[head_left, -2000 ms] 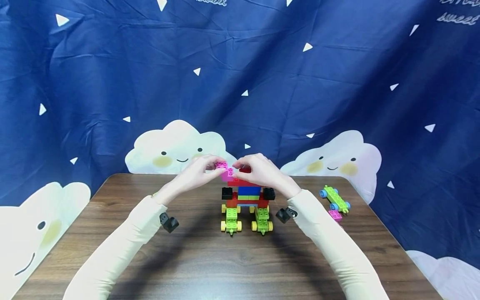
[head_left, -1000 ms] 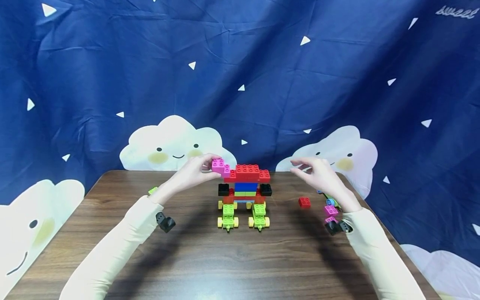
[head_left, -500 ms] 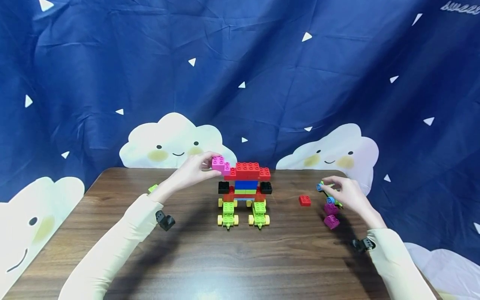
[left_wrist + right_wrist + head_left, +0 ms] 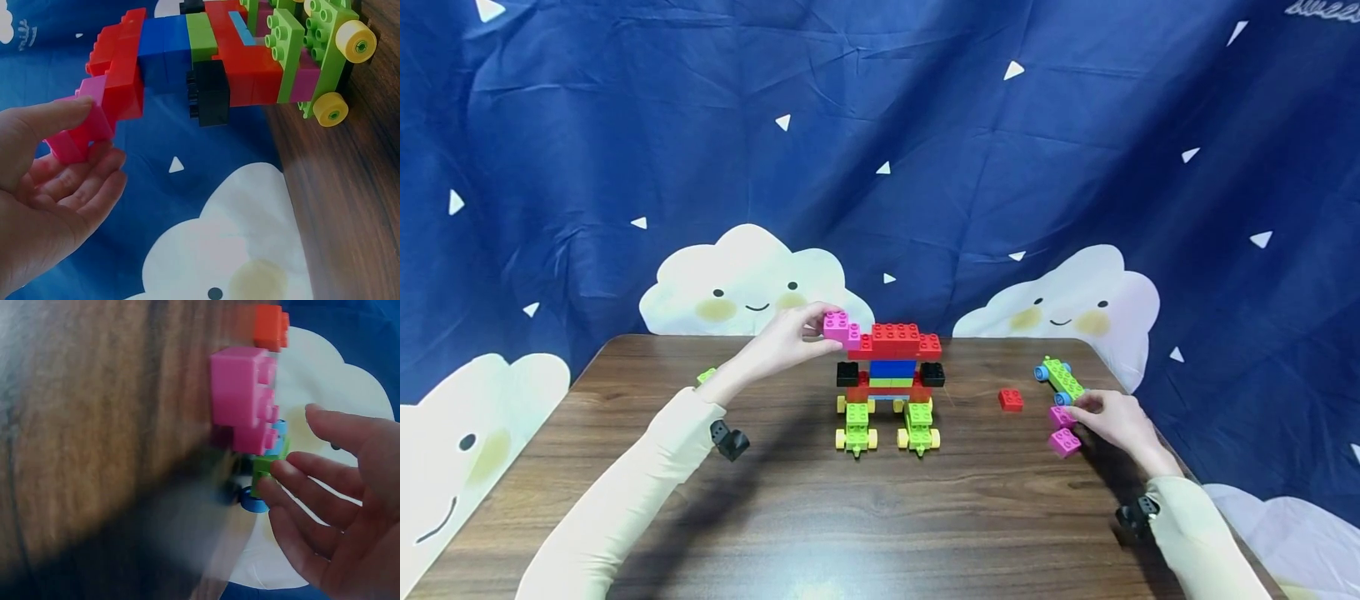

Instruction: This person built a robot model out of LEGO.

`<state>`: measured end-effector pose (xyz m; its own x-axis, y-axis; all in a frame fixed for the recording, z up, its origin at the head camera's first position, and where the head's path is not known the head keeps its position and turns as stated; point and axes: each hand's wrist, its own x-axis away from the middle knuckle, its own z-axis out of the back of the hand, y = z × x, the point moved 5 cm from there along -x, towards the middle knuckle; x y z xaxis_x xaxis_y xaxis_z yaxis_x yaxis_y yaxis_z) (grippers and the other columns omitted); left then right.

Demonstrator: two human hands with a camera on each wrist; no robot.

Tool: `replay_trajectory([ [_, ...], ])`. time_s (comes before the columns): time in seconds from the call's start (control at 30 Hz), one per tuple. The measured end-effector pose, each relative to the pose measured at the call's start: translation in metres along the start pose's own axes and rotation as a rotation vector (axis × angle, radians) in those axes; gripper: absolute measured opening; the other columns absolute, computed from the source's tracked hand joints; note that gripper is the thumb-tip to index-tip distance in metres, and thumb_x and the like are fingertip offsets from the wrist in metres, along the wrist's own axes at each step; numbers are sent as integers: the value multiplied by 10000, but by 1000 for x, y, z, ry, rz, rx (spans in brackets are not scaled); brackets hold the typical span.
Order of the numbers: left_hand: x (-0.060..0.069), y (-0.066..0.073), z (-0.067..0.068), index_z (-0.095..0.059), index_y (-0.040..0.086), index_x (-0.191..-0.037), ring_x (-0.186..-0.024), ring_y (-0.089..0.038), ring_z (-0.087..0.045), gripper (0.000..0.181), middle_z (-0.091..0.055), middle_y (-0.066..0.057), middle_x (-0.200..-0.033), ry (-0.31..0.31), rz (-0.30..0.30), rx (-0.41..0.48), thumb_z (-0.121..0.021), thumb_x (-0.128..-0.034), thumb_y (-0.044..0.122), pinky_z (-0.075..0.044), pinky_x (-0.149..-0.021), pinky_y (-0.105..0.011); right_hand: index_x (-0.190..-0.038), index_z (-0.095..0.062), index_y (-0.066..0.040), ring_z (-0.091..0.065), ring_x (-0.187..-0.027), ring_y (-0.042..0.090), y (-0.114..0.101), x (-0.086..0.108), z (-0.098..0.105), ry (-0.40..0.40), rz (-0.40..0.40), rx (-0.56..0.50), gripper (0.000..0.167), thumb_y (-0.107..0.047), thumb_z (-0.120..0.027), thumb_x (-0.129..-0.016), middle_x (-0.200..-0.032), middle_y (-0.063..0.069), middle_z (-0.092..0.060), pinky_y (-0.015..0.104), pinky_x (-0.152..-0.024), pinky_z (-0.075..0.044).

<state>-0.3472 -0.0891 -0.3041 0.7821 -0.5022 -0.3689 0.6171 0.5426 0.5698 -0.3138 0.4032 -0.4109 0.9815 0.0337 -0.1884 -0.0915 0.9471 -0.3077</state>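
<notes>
A toy-brick figure point(image 4: 892, 371) stands on the table, with red bricks on top, a blue and green middle, black side bricks and lime wheeled bases below. Pink bricks point(image 4: 841, 331) stick out at its upper left, and my left hand point(image 4: 784, 343) pinches them between thumb and fingers. In the left wrist view the thumb lies over the pink bricks point(image 4: 81, 125). My right hand point(image 4: 1116, 423) is at the right, fingers spread beside two loose pink bricks point(image 4: 1064, 442). In the right wrist view, the hand point(image 4: 350, 494) has nothing between thumb and fingers.
A loose red brick point(image 4: 1011, 400) lies right of the figure. Behind the loose pink bricks is a lime wheeled base point(image 4: 1063, 379) with blue wheels. Part of a lime piece point(image 4: 706, 376) shows behind the left forearm. A blue cloth hangs behind the wooden table point(image 4: 850, 517).
My right hand has left the top of the figure and moved right, then down past the lime wheeled base to the loose pink bricks. The left hand keeps its pinch.
</notes>
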Motion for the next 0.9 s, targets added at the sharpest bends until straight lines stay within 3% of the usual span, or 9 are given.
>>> replay_trajectory([
  [0.2,1,-1,0,-593,44,-1308,-996,-249,-675,494,-713,-112,-1120,5,6,-3,-765,-863,173,-567,-945,-431,-985,-705,18,-620,-761,272,5,-2,-12,-101,-112,5,581,-542,-726,-831,-883,178,-715,337,-600,-449],
  [0.33,1,-2,-2,-592,50,-1313,-1002,-245,-675,497,-714,-107,-1125,3,9,-7,-764,-866,186,-567,-946,-428,-909,-674,-20,-541,-719,242,6,-2,-16,-143,-168,0,549,-556,-740,-810,-792,115,-635,301,-568,-368],
  [0.47,1,-2,-2,-588,50,-1317,-1008,-246,-672,499,-712,-110,-1135,3,9,-3,-759,-870,190,-562,-954,-435,-854,-650,-51,-530,-704,240,3,-2,-15,-145,-172,10,478,-515,-756,-805,-757,89,-607,300,-561,-352],
  [0.67,1,-1,-1,-588,47,-1316,-1008,-247,-675,496,-712,-109,-1139,7,1,-11,-757,-872,189,-558,-962,-436,-841,-668,-46,-569,-702,247,-8,-7,-4,-101,-120,17,445,-479,-765,-805,-767,101,-661,317,-560,-387],
  [0.9,0,-1,0,-590,48,-1311,-1002,-246,-673,494,-716,-108,-1124,9,3,-10,-759,-868,186,-566,-945,-428,-916,-721,10,-665,-743,292,-44,-17,21,22,61,4,375,-347,-784,-817,-829,159,-740,420,-650,-499],
])
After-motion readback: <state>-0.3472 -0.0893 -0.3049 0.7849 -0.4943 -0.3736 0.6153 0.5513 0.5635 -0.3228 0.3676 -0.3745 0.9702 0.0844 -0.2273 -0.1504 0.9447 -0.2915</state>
